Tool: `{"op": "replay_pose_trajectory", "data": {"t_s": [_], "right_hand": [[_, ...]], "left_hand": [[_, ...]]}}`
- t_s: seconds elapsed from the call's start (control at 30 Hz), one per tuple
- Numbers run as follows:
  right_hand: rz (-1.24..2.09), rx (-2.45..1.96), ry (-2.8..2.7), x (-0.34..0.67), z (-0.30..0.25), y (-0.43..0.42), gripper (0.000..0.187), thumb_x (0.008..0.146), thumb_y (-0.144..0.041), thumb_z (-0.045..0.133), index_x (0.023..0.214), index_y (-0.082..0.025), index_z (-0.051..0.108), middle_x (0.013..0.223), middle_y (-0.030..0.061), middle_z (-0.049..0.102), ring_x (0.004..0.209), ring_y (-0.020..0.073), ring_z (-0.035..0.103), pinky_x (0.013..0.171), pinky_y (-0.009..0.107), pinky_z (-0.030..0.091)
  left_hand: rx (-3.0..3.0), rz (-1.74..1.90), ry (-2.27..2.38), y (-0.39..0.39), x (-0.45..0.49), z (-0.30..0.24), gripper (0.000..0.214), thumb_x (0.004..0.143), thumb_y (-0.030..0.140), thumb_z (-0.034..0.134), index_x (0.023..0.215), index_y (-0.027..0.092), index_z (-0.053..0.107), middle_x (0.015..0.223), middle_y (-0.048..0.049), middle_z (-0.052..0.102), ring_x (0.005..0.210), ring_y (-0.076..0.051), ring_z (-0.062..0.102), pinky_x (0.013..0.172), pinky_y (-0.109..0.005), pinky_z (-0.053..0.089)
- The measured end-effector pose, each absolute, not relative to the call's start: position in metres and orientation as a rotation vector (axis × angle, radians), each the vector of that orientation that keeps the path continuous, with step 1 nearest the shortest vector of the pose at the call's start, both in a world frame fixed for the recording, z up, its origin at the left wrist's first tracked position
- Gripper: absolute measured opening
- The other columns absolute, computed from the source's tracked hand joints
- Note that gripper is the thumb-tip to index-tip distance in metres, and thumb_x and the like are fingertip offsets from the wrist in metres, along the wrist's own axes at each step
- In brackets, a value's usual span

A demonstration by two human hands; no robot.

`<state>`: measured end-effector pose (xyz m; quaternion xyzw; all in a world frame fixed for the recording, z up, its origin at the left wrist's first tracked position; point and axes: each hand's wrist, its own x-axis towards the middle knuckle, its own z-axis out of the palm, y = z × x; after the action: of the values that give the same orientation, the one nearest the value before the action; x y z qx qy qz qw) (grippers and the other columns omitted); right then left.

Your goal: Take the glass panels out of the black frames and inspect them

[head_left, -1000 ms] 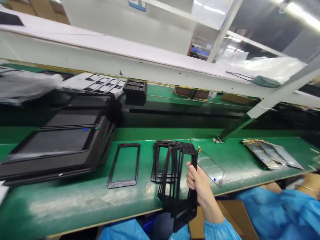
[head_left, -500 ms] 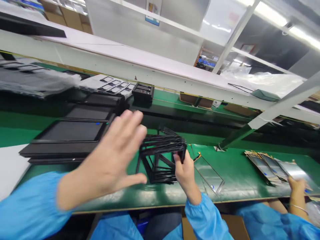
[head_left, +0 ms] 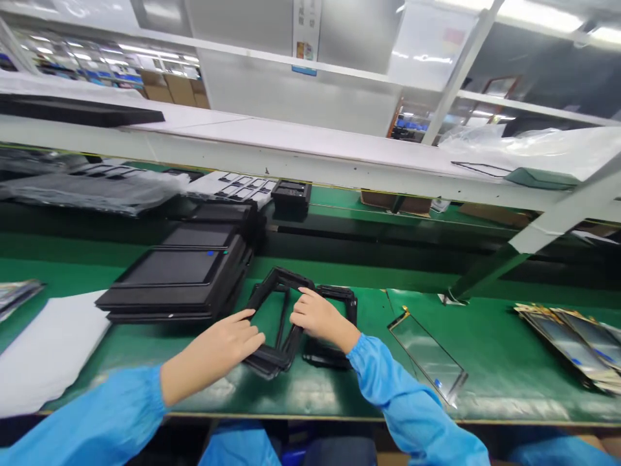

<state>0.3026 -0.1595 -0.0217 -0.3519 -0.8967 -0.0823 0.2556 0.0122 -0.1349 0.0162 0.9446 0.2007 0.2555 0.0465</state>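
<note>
A stack of black rectangular frames (head_left: 287,279) is held slightly tilted over the green bench. My left hand (head_left: 228,346) is closed on its left side, fingers curled over the edge. On the opposite side, my right hand (head_left: 320,316) grips the same stack, thumb and fingers around the bar. Just right of it, partly behind my right hand, lies a second group of black frames (head_left: 350,307). A clear glass touch panel (head_left: 427,353) with a gold-coloured flex tail rests on the bench farther right.
Left of my hands stands a pile of black trays (head_left: 169,266) with dark screens. White sheets (head_left: 53,343) lie at the bench's left. Several panels (head_left: 567,340) are spread at the right. A slanted post (head_left: 490,265) rises from the bench, and a white shelf (head_left: 310,145) runs across behind.
My left hand, earlier raised with spread fingers, has come down onto the frames. The frames, fanned in my right hand before, now form a neater stack with a separate group beside it.
</note>
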Motion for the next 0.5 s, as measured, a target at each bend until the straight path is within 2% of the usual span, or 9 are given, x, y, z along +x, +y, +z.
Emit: {"op": "replay_pose_trajectory", "data": {"t_s": [0.13,0.2,0.27,0.33,0.37,0.43,0.5], "right_hand": [[-0.287,-1.019,-2.573,0.287,-0.041,-0.118,0.024,0.102,-0.007,0.058,0.089,-0.021,0.071,0.085,0.0035,0.066,0.096,0.0221,0.06,0.127,0.051,0.035],[-0.311,-1.058,-2.618,0.281,-0.05,-0.108,0.021,0.103,-0.01,0.059,0.09,-0.02,0.072,0.088,0.0045,0.067,0.102,0.023,0.06,0.128,0.051,0.034],[-0.321,-1.093,-2.658,0.277,-0.059,-0.102,0.019,0.104,-0.012,0.061,0.091,-0.02,0.073,0.089,0.0045,0.068,0.104,0.0227,0.061,0.127,0.048,0.036],[-0.318,-1.127,-2.687,0.273,-0.068,-0.101,0.019,0.104,-0.013,0.063,0.089,-0.02,0.073,0.088,0.0041,0.069,0.103,0.0219,0.064,0.125,0.045,0.04],[-0.314,-1.141,-2.695,0.271,-0.072,-0.101,0.018,0.103,-0.013,0.064,0.089,-0.02,0.073,0.087,0.0039,0.07,0.103,0.0215,0.065,0.124,0.044,0.041],[-0.302,-1.164,-2.692,0.267,-0.076,-0.105,0.016,0.103,-0.014,0.066,0.091,-0.019,0.074,0.09,0.0047,0.072,0.107,0.0216,0.066,0.123,0.044,0.042],[-0.295,-1.188,-2.661,0.264,-0.075,-0.114,0.012,0.103,-0.015,0.065,0.099,-0.02,0.076,0.105,0.0077,0.075,0.121,0.0227,0.064,0.124,0.044,0.041]], "left_hand": [[3.107,0.438,0.691,-0.134,0.005,-0.016,0.04,0.084,-0.011,0.049,0.096,0.022,0.068,0.082,-0.0017,0.07,0.082,-0.022,0.072,0.124,-0.051,0.042],[3.114,0.385,0.732,-0.137,0.002,-0.029,0.04,0.082,-0.013,0.05,0.095,0.02,0.069,0.079,-0.0014,0.069,0.079,-0.022,0.072,0.123,-0.051,0.043],[3.082,0.367,0.756,-0.138,0.0,-0.038,0.033,0.083,-0.003,0.062,0.106,0.018,0.072,0.083,-0.0025,0.072,0.083,-0.024,0.073,0.123,-0.053,0.044],[2.975,0.352,0.814,-0.132,0.002,-0.04,0.041,0.082,0.015,0.076,0.123,0.018,0.072,0.101,-0.0069,0.078,0.099,-0.027,0.075,0.122,-0.051,0.046],[2.907,0.354,0.872,-0.124,0.005,-0.039,0.048,0.084,0.024,0.078,0.13,0.018,0.071,0.115,-0.0101,0.078,0.11,-0.029,0.074,0.12,-0.05,0.047],[2.776,0.377,1.04,-0.101,0.015,-0.033,0.045,0.093,0.031,0.072,0.136,0.017,0.07,0.136,-0.0161,0.071,0.125,-0.032,0.068,0.116,-0.049,0.051],[2.691,0.408,1.224,-0.071,0.029,-0.025,0.035,0.103,0.028,0.062,0.134,0.014,0.07,0.138,-0.0191,0.069,0.123,-0.032,0.068,0.11,-0.051,0.054]]}}
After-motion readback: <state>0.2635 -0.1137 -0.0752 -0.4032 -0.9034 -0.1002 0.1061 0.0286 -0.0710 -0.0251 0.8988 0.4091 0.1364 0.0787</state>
